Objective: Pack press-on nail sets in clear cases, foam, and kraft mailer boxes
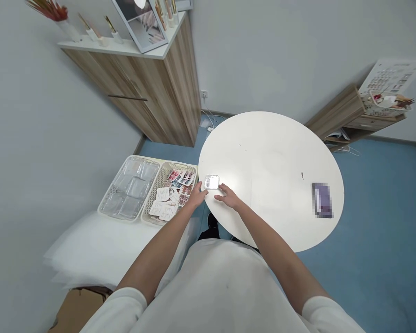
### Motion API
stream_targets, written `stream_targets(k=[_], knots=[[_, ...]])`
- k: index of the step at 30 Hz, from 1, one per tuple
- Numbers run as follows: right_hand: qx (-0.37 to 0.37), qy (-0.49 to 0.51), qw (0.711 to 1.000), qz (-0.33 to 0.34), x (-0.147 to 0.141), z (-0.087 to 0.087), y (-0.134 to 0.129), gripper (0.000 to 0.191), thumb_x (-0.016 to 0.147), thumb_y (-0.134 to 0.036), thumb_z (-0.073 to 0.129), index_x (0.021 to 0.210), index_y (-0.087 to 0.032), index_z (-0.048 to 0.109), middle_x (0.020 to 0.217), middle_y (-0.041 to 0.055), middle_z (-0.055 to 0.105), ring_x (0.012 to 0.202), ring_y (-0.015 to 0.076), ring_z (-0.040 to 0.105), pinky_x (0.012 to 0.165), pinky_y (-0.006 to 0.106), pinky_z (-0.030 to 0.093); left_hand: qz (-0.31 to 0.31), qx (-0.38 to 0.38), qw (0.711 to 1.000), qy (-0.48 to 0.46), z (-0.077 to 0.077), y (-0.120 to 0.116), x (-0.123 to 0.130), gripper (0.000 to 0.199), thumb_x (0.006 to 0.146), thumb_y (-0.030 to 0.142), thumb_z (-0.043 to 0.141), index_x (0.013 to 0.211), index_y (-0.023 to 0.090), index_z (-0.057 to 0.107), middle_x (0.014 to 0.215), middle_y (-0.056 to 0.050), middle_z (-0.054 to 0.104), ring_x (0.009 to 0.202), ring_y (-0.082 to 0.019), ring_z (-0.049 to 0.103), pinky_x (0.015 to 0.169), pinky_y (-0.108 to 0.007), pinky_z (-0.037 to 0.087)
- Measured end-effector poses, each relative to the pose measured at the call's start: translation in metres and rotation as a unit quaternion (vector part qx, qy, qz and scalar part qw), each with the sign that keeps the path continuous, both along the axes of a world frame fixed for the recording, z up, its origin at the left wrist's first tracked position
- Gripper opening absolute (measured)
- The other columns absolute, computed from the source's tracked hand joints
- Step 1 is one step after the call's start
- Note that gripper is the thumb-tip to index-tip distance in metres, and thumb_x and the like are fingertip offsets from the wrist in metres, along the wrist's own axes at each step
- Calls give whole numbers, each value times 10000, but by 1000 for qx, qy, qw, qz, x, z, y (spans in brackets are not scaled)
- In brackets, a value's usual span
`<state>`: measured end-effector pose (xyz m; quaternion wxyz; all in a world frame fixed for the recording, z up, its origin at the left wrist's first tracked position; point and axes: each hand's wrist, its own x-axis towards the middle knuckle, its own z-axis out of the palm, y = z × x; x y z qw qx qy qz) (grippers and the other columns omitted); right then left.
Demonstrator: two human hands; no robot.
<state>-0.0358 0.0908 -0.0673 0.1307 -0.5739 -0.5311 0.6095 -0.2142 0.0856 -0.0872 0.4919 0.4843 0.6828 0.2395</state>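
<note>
While the box (212, 182) lies on the surface (280, 162), between the left hand (197, 195) and the right hand (229, 197), both spread fairly wide, contact hard to tell, light, even pressure from both sides should steady it best

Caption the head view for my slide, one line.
Left hand and right hand flank a small pack on a white table, beside a basket of cards.

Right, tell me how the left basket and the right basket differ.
The left basket holds clear plastic packs; the right basket holds printed cards. The left basket looks wider than the right. The right basket sits nearer the table than the left. Both are pale and uncovered.
</note>
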Motion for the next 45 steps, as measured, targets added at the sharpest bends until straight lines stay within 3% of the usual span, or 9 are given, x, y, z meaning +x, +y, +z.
stream_targets(k=[4,9,12,16,21,26,30,38,45], knots=[[-18,56,997,-40,-5,5,2,727,665,-446,616,1295,-200,349,1439,63,162,1284,237,239,1030,372,258,-27,10,999,-14,1,3,2,465,716,225,465,1179,175,474,1284,-63,451,1186,-247,386,927,-327,360],[0,108,993,-54,-5,8,-5,599,689,-365,616,1241,-242,421,1349,35,371,1235,235,334,996,406,306,-35,14,999,14,-1,0,9,486,701,217,492,1184,160,484,1288,-75,451,1192,-251,383,968,-353,323],[12,102,991,-89,6,7,-13,615,673,-347,627,1242,-242,422,1385,36,307,1244,237,318,995,408,309,-27,13,1000,-2,-1,-1,20,526,696,208,499,1217,147,460,1310,-77,428,1197,-240,387,985,-343,315],[37,92,986,-137,38,6,-31,661,661,-369,631,1265,-245,394,1429,41,198,1251,220,310,1003,382,306,-44,17,997,-60,5,-5,48,531,692,175,488,1223,160,463,1303,-56,442,1181,-219,414,971,-326,344],[71,52,982,-167,104,8,-63,623,696,-318,590,1277,-254,376,1422,42,226,1242,202,334,1007,374,306,-120,37,984,-126,17,-17,103,514,674,148,474,1187,172,501,1237,-41,513,1132,-200,469,941,-322,388],[79,17,981,-174,174,6,-90,545,719,-199,486,1258,-235,413,1390,28,306,1217,183,378,1013,363,308,-194,42,975,-102,25,-36,166,506,667,127,473,1164,209,524,1230,-17,520,1123,-201,479,946,-337,386],[77,24,985,-155,214,-5,-102,567,699,-145,435,1260,-233,418,1361,19,360,1205,183,395,1020,374,303,-203,30,977,-54,21,-53,206,526,671,125,481,1189,217,501,1282,-16,468,1140,-204,463,937,-326,395],[69,61,984,-152,248,-35,-125,603,647,-112,459,1239,-223,448,1370,22,342,1211,190,388,1023,353,313,-169,4,986,-2,14,-88,243,537,692,173,516,1225,187,459,1327,-54,409,1177,-212,424,936,-318,394],[108,19,990,-84,251,-37,-129,583,693,-145,451,1265,-248,407,1374,7,329,1247,190,326,1021,370,311,-179,8,982,59,8,-95,246,531,703,199,514,1229,178,445,1327,-69,407,1184,-222,414,930,-331,396]])
